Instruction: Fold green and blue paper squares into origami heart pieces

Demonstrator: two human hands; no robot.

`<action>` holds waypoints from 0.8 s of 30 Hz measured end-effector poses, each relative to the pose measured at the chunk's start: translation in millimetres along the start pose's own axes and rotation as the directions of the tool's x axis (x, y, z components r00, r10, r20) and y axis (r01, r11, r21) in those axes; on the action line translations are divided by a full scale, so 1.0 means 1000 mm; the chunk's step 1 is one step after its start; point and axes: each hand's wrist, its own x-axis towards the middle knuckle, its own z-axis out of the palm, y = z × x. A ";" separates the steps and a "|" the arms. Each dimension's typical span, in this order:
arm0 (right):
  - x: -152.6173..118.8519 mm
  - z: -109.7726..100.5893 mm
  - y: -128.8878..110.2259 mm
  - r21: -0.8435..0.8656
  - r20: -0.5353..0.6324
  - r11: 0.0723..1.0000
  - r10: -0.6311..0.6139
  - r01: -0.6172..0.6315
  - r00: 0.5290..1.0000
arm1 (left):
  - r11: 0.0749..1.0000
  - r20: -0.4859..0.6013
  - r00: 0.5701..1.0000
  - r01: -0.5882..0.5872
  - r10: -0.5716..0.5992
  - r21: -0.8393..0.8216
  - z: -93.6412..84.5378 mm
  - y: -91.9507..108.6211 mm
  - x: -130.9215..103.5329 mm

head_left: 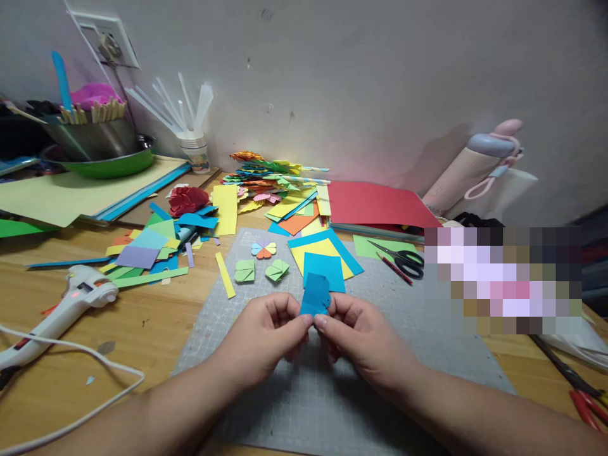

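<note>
A small blue paper piece point(316, 292) with a notched right edge is held upright above the grey cutting mat point(266, 415). My left hand point(273, 326) pinches its lower left corner between thumb and fingers. On its lower right side, my right hand point(356, 326) pinches it too, the two thumb tips nearly touching. Right behind lie a blue square point(330, 263) and larger yellow and blue sheets point(349, 250). Two folded green paper pieces point(245, 272) and a multicoloured paper shape point(263, 249) rest on the mat to the left.
Black scissors point(407, 256) and a red pencil point(395, 268) lie at the mat's right. A glue gun point(78, 294) with its white cable is at the left, near paper scraps point(142, 247). A red sheet point(380, 204), a cup of clear sticks point(194, 152) and a pink bottle point(458, 168) stand farther back.
</note>
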 end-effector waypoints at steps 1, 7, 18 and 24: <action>0.000 0.000 0.000 -0.005 -0.004 1.000 0.002 -0.002 1.000 | 1.000 -0.008 1.000 0.004 -0.004 0.001 0.000 0.000 0.000; 0.000 -0.001 0.002 -0.035 0.038 0.999 -0.038 0.040 0.999 | 1.000 -0.010 1.000 0.007 -0.007 -0.024 -0.001 -0.002 0.002; -0.001 0.000 -0.001 -0.039 0.037 0.999 -0.029 0.031 0.999 | 0.999 0.045 0.999 0.017 -0.015 -0.037 -0.002 -0.004 0.005; -0.003 0.003 -0.003 -0.101 0.014 0.992 -0.069 0.070 0.998 | 0.999 0.014 0.999 0.034 -0.034 0.017 -0.001 -0.007 0.003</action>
